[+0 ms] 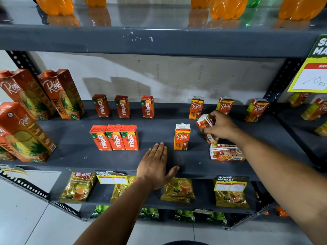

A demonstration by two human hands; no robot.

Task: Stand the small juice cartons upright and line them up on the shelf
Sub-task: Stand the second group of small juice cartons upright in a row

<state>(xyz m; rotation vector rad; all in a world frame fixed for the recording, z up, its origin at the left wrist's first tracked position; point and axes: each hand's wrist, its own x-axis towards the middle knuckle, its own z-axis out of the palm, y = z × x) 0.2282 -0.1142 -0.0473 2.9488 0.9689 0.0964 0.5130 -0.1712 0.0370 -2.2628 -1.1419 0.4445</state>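
Note:
On the dark grey shelf [79, 152] my right hand [220, 126] grips a small Real juice carton [205, 123], tilted, just above the board. Below it lies another small Real carton [226, 153] on its side. One small Real carton [181, 137] stands upright near the front, left of my right hand. Three more Real cartons [196, 108] stand along the back right. Three Maaza cartons [115, 137] stand side by side at the front, three more Maaza cartons [122, 106] at the back. My left hand [155, 167] rests flat on the shelf's front edge, fingers apart, holding nothing.
Large Real pineapple cartons [62, 94] lean at the shelf's left end. Orange bottles [228, 7] stand on the shelf above. Tea packets [77, 188] and price tags [230, 185] fill the shelf below. A yellow price sign [313, 75] hangs at the right upright.

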